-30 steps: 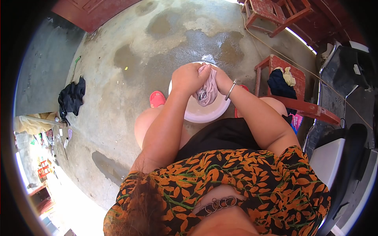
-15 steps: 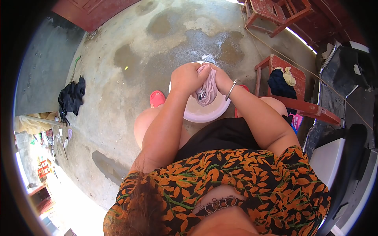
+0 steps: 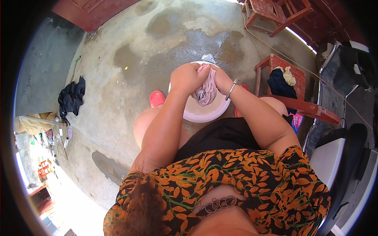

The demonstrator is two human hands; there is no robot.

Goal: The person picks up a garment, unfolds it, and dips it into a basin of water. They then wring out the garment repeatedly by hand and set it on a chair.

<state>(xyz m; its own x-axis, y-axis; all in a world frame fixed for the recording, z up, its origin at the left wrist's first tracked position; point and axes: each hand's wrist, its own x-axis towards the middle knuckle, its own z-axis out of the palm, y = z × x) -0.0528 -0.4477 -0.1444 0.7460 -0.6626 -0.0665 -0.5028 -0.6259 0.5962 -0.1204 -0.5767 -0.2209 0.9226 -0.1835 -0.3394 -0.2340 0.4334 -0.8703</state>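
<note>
A pale pink cloth hangs bunched over a white basin that holds cloudy water. My left hand is closed on the top of the cloth from the left, its thumb laid across the folds. Against it on the right, my right hand grips the same cloth, with a silver bangle on the wrist. The two hands meet above the basin's far side, and most of their fingertips are hidden by the cloth and each other.
A red wooden stool on the right bears dark and cream cloths. Black seats stand beyond it. A black cloth lies on the floor at the left. Wet patches mark the concrete beyond the basin.
</note>
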